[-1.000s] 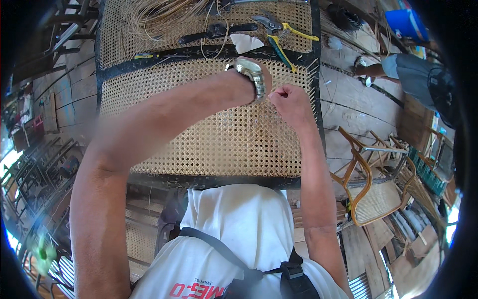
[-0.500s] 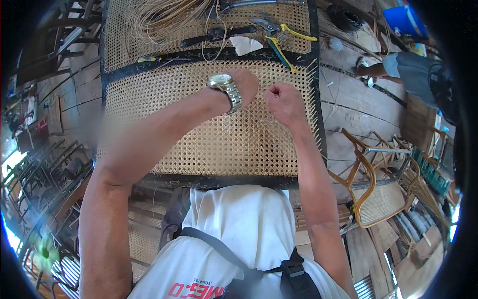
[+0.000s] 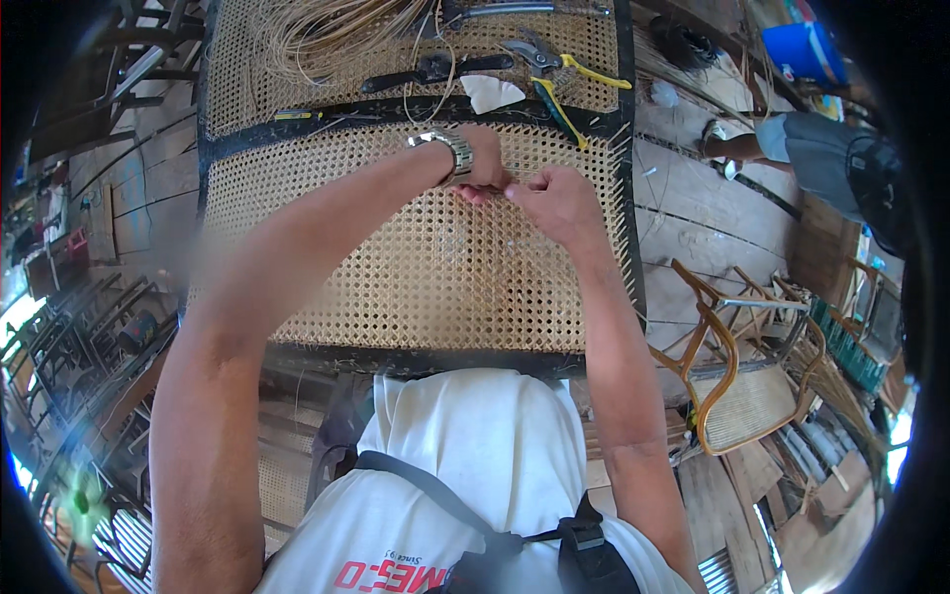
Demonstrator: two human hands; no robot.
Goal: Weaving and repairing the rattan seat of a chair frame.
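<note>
We have the woven cane panel [image 3: 426,287] across the middle of the frame, held in a dark frame [image 3: 416,358]. Our left hand [image 3: 482,160], with a metal wristwatch [image 3: 457,150] on its wrist, is just above centre over the weave, its fingers bent downward. Our right hand [image 3: 560,203] is just to its right, fingers curled in and thumb toward the left fingertips. The two hands come together at the tips, but we cannot tell whether either one pinches a strand there.

Toward the top of the frame we see pruning shears [image 3: 546,65] with spread yellow-and-green handles, a white scrap [image 3: 491,93] just left of them, a black tool [image 3: 435,70] and, at upper left, a loose bundle of cane strands [image 3: 332,45]. A small yellow-handled tool [image 3: 294,116] lies below that bundle. At upper right we see another person [image 3: 826,158] near a blue bucket [image 3: 807,52]; a wooden chair [image 3: 732,371] is at lower right.
</note>
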